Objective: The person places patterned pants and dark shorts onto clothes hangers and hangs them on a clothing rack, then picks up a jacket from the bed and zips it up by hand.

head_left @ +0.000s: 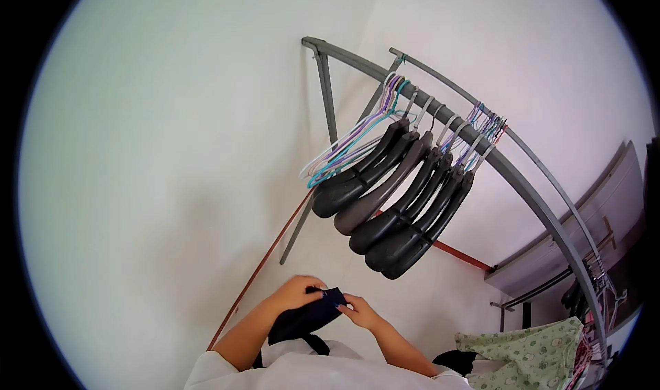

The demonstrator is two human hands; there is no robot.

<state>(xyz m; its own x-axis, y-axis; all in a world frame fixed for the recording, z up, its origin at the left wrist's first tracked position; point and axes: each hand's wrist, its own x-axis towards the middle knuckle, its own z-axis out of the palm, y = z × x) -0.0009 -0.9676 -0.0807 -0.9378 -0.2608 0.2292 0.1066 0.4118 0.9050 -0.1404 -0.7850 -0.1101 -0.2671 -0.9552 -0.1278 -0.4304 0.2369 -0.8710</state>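
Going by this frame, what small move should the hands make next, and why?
I'd probably ease the right hand slightly away from the left hand to spread the dark cloth. Both hands hold it near its upper end, close together, and part of it hangs below them, so its full shape is hard to see.

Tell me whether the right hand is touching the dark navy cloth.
Touching. The head view shows the right hand gripping the dark navy cloth at its right end, thumb overlapping the fabric.
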